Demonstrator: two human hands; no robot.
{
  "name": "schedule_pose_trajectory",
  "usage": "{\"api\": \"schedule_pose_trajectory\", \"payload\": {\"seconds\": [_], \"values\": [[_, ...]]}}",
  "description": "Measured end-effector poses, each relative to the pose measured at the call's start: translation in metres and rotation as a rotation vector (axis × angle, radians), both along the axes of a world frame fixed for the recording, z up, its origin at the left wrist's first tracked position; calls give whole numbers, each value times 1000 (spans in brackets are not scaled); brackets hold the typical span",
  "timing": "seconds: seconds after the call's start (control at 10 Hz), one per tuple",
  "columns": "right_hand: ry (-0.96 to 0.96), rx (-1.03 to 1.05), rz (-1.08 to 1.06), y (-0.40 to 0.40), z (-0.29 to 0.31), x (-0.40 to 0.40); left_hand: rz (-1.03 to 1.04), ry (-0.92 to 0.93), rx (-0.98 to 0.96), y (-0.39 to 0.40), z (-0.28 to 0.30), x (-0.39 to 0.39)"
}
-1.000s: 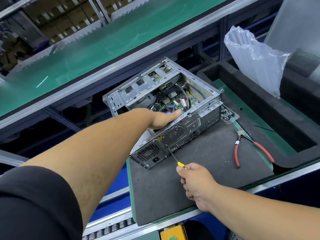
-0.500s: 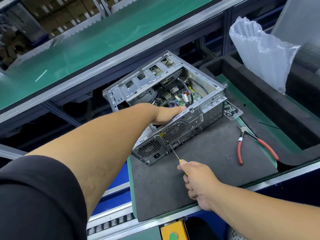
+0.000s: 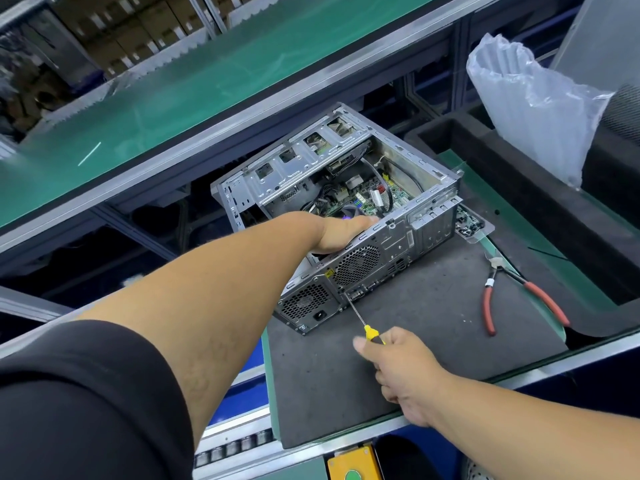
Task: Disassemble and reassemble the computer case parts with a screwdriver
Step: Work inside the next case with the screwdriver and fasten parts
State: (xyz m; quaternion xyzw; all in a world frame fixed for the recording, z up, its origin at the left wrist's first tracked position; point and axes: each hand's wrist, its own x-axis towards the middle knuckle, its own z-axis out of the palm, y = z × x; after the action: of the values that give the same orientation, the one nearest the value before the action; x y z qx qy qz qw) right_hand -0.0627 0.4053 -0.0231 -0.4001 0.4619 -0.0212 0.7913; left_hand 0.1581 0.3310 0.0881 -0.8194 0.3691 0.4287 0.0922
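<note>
While left hand (image 3: 341, 233) grips computer case (image 3: 363, 216), right hand (image 3: 398, 368) grasps screwdriver (image 3: 360, 318), grey mat (image 3: 433, 306), green conveyor (image 3: 173, 95) behind

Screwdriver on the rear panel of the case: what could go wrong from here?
The screwdriver meets the computer case at a slant, so its tip may slip off the screw. The case overhangs the mat's far edge; only the left hand steadies it, so pushing might shift it.
</note>
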Motion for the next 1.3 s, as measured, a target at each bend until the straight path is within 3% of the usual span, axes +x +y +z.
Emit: {"api": "schedule_pose_trajectory", "payload": {"seconds": [0.3,0.5,0.6,0.7,0.9,1.0,1.1,1.2,1.3], "values": [[22,-15,139,-2,2,-1,25,-1,-2,-1,-3,3],[-3,-91,-2,-3,-1,-2,37,6,-25,-2,-5,5],[-67,101,13,-6,5,-1,39,5,-16,-2,-6,4],[-38,123,82,-7,7,-2,42,8,-17,-2,-7,6],[136,-479,133,-8,3,-4,80,-6,0,-3,-9,7],[106,-298,56,-11,-1,-1,54,-24,17,-4,-12,10],[-35,157,31,-9,3,1,70,-43,9,-6,-13,7],[-46,167,109,-11,4,0,58,-31,-3,-6,-10,4],[84,-232,232,-12,2,-1,63,-36,-6,-6,-11,6]]}}
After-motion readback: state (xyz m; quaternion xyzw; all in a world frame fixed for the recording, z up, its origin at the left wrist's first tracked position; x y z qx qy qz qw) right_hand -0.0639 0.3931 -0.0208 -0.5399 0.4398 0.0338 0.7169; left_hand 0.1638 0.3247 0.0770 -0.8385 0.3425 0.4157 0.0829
